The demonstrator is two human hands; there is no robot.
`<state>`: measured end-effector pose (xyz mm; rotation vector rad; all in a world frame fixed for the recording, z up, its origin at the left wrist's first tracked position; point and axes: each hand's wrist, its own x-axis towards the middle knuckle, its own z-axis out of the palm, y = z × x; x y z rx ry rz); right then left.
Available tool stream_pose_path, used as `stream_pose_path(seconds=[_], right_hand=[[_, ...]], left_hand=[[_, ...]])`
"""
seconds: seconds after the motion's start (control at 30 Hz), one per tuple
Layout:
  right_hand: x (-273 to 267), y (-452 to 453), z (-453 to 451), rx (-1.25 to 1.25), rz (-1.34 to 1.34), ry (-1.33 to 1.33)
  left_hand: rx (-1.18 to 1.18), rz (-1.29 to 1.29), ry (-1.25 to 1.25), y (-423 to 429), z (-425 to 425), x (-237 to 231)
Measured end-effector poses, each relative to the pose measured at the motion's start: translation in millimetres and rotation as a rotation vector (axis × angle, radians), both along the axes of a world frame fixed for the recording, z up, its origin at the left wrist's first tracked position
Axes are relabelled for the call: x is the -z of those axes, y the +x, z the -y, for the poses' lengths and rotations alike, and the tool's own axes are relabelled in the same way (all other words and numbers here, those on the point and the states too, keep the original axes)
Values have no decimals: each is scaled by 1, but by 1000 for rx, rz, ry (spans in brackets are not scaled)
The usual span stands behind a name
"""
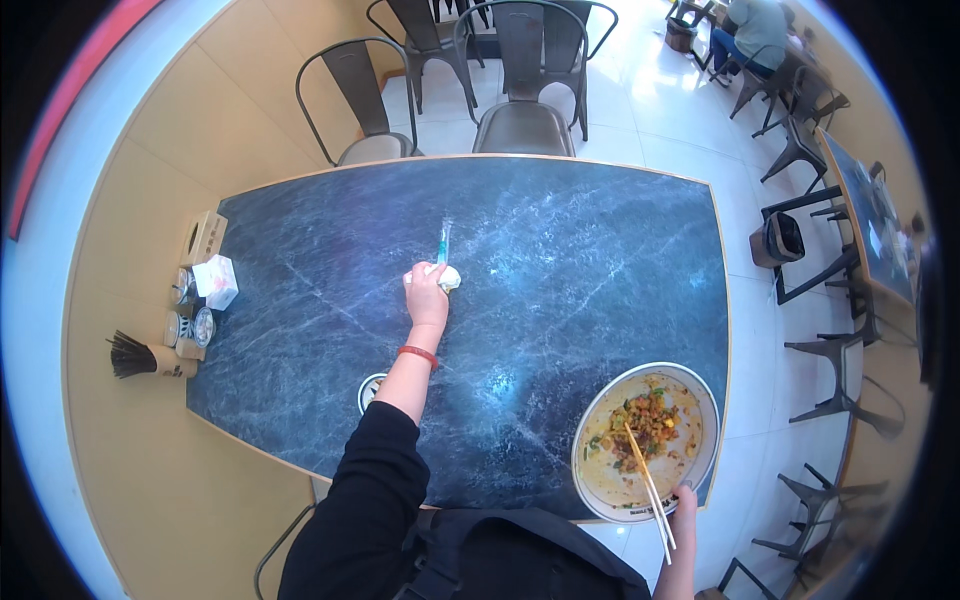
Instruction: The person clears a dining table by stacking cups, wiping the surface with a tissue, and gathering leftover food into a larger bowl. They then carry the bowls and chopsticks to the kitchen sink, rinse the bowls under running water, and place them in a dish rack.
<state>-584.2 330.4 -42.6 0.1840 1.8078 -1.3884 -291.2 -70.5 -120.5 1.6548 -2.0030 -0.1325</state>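
My left hand (427, 298) reaches to the middle of the dark blue marbled table (585, 247), closed on a crumpled white tissue (451, 278). A narrow clear plastic wrapper (444, 238) with a green-blue part sticks out beyond the fingers; whether they grip it too, I cannot tell. At the table's near right corner, my right hand (685, 510) grips the rim of a large white bowl (709, 420). Leftover diced food (649, 427) and sauce smears show inside it. A pair of chopsticks (651, 484) leans across the near rim. My left forearm partly hides a small patterned dish (366, 391).
Along the left wall stand a wooden box (204, 238), a tissue pack (217, 282), condiment jars (178, 328) and a chopstick holder (169, 361). Metal chairs (523, 124) stand past the far edge. On the right are a waste bin (776, 240), another table (870, 225) and a seated person (754, 37).
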Motion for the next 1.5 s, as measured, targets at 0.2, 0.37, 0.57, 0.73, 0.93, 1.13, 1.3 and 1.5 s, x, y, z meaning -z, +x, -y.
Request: stream_pose_path(seconds=[0.2, 0.37, 0.57, 0.73, 0.93, 1.13, 1.3, 1.5], right_hand=[[-4, 0, 1, -36, 30, 26], [-9, 0, 4, -51, 12, 16], [-17, 7, 14, -43, 18, -68], [-9, -1, 3, -92, 76, -33], [0, -2, -3, -41, 137, -49], [-24, 7, 15, -83, 71, -24], [-13, 4, 10, -54, 63, -44], [-4, 2, 7, -54, 64, -90]], left_hand=[[62, 70, -14, -10, -11, -3], [-81, 159, 67, -34, -21, -18], [-101, 53, 43, -39, -19, -5], [-29, 26, -80, -31, -20, 16], [-54, -315, 40, -28, -18, 10], [-35, -154, -14, -28, -26, 8], [-50, -145, 158, -28, -20, -5], [-179, -391, 259, -19, -11, -7]])
